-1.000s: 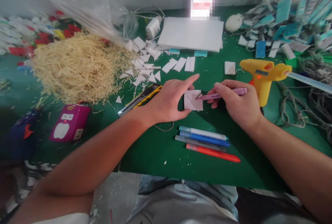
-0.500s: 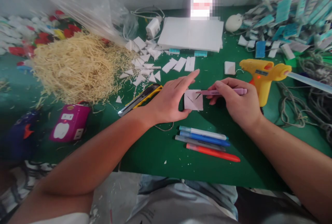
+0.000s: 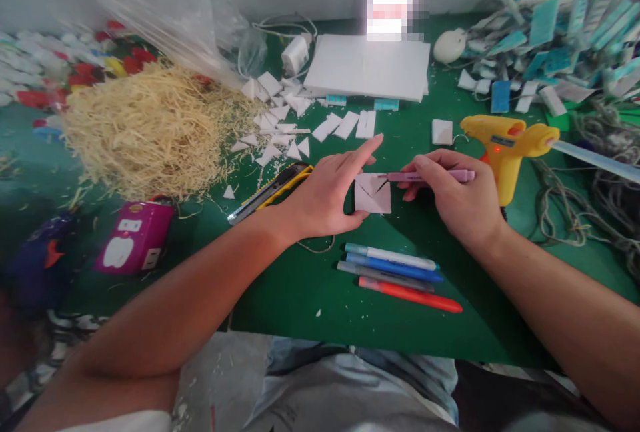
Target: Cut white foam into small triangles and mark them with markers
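A small white square piece (image 3: 373,200) lies flat on the green table, bearing thin dark lines that slant toward each other. My left hand (image 3: 330,195) frames its left side, thumb at the lower edge and fingers at the upper edge, with the index finger stretched out. In my right hand (image 3: 457,199) a pink marker pen (image 3: 403,177) is pinched, its tip at the square's upper right. Below the hands lie a white and teal marker (image 3: 393,257), a blue marker (image 3: 395,267), a grey marker (image 3: 385,277) and a red marker (image 3: 410,294).
A yellow glue gun (image 3: 507,159) stands beyond my right hand. By my left forearm lies a yellow-black utility knife (image 3: 270,193). Farther back are white offcuts (image 3: 280,112), stacked white sheets (image 3: 367,65) and straw (image 3: 150,129). A magenta socket box (image 3: 135,237) sits at left.
The marker tip has shifted very slightly at the square's upper right. Both hands stay almost in place, and the other things have not visibly moved.
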`<state>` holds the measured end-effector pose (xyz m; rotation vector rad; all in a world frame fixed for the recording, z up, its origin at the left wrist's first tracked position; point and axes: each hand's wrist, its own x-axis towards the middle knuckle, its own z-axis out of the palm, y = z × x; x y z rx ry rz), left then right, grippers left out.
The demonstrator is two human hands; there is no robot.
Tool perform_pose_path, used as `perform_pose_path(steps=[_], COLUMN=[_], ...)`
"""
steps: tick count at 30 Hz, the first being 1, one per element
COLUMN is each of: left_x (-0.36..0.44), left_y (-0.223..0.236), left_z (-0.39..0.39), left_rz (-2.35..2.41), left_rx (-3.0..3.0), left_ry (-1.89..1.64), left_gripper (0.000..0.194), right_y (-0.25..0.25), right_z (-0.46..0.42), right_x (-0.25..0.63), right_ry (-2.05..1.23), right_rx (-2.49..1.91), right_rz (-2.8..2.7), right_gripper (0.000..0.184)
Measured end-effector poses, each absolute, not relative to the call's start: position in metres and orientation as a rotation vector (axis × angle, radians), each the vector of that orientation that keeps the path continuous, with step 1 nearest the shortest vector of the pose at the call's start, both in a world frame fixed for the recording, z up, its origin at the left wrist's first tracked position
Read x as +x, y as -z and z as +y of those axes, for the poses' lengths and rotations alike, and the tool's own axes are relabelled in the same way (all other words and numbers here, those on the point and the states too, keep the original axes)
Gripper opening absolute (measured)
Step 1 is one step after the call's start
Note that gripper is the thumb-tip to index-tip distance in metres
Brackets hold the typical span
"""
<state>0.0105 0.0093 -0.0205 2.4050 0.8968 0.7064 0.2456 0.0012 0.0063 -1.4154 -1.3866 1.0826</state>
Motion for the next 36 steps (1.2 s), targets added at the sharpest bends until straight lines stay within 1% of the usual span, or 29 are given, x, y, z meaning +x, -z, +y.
perform_pose_path(steps=[5, 9, 13, 17, 23, 27, 31, 36], left_x=[0.01, 0.01, 0.011, 0.011, 0.01, 0.01, 0.011, 0.01], left_y=[0.022, 0.023, 0.023, 0.023, 0.025, 0.025, 0.024, 0.023], left_z=[0.01, 0.011, 0.01, 0.01, 0.01, 0.01, 0.01, 0.01], left_rz=[0.893, 0.894, 0.891, 0.888, 0.853, 0.859, 0.868, 0.878], left_rx=[2.418, 2.422, 2.424, 2.434, 2.447, 2.433, 2.415, 2.37], left_ry=[-0.714, -0.72, -0.685, -0.688, -0.722, -0.709, -0.692, -0.69], left_gripper=[0.103, 0.101, 0.102, 0.097, 0.093, 0.094, 0.096, 0.095], right_y=[-0.005, -0.004, -0.004, -0.004, -0.003, 0.001, 0.003, 0.001], right_z=[0.0, 0.001, 0.0, -0.003, -0.007, -0.008, -0.008, -0.008], right_x=[0.246, 0.246, 0.245, 0.243, 0.239, 0.238, 0.237, 0.235], right_ry=[-1.087, -1.07, -1.071, -1.077, -1.171, -1.25, -1.297, -1.336], right_rx=[-1.448, -1.419, -1.41, -1.375, -1.315, -1.258, -1.219, -1.203], right_rz=[-1.419, -1.379, -1.369, -1.257, -1.196, -1.154, -1.119, -1.097], right_gripper=[0.03, 0.027, 0.03, 0.028, 0.035, 0.039, 0.04, 0.037])
